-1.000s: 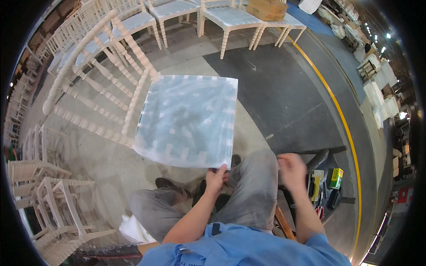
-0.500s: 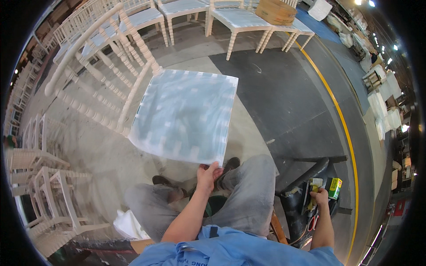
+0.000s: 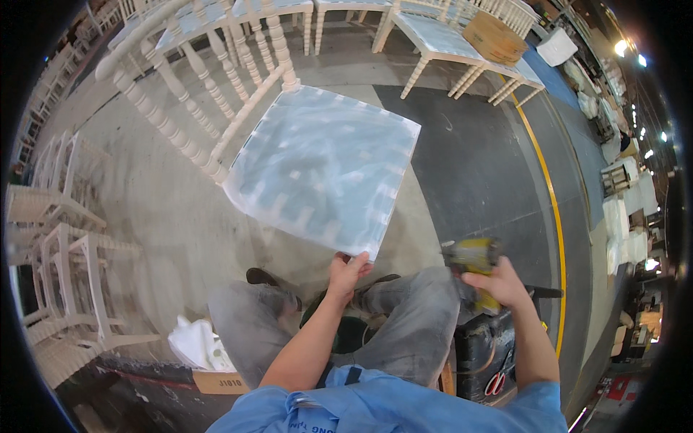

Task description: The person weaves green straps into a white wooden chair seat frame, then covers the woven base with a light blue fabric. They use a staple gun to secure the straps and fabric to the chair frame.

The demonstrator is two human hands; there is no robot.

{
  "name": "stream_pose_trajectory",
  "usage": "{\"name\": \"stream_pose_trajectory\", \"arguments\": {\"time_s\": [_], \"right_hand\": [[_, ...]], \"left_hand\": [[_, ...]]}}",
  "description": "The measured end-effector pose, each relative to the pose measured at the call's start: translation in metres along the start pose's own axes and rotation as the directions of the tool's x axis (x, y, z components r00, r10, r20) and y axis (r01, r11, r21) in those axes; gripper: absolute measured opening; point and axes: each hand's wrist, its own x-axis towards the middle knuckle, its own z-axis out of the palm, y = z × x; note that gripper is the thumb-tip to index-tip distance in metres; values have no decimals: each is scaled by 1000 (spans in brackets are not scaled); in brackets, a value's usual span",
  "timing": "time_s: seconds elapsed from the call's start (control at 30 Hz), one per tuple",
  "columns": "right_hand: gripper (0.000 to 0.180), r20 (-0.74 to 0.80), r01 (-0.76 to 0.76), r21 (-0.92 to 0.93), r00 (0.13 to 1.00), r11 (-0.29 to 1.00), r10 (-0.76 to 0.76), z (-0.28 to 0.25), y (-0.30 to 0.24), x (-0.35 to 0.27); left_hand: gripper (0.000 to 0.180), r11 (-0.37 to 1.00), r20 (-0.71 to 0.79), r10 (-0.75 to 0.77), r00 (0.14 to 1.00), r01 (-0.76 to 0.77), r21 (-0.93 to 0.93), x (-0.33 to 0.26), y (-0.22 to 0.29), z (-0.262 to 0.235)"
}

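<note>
A cream chair with turned spindles (image 3: 195, 76) stands in front of me. Its seat (image 3: 328, 166) carries a pale blue pad under thin translucent white sheeting. My left hand (image 3: 348, 276) pinches the near right corner of the seat, thumb on top and fingers underneath. To the right of the seat, my right hand (image 3: 498, 281) is wrapped round the handle of a yellow-and-black power drill (image 3: 473, 254). The drill is smeared by motion, its nose pointing left towards the chair, apart from it. Below my right forearm, red-handled scissors (image 3: 495, 383) hang against a black container (image 3: 484, 346).
More cream chairs (image 3: 433, 36) line the far side, one bearing a round tan box (image 3: 495, 36). Stacked chair frames (image 3: 83, 289) crowd the left. White cloth (image 3: 196, 343) lies near a cardboard box (image 3: 220, 382). A yellow floor line (image 3: 545, 173) runs along the right.
My right hand has lifted the drill off the black container and brought it left towards the seat. My left hand keeps its hold on the seat corner. The view has shifted.
</note>
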Motion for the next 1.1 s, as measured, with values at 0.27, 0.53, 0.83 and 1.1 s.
{"name": "stream_pose_trajectory", "arguments": {"time_s": [0.27,0.53,0.83,1.1], "right_hand": [[29,368,-68,-338,909,939,198,93,-24,106],[40,313,-99,-464,911,880,267,115,-36,109],[52,298,-64,-473,927,879,228,120,-28,105],[68,291,-77,-519,920,851,261,121,-51,95]], "left_hand": [[51,999,28,-37,999,37,10,1,1,-3],[48,999,15,-40,999,40,3,-5,6,-4],[54,992,-9,-75,997,76,104,-7,8,-7],[54,989,-412,-103,905,138,56,-11,71,-22]]}}
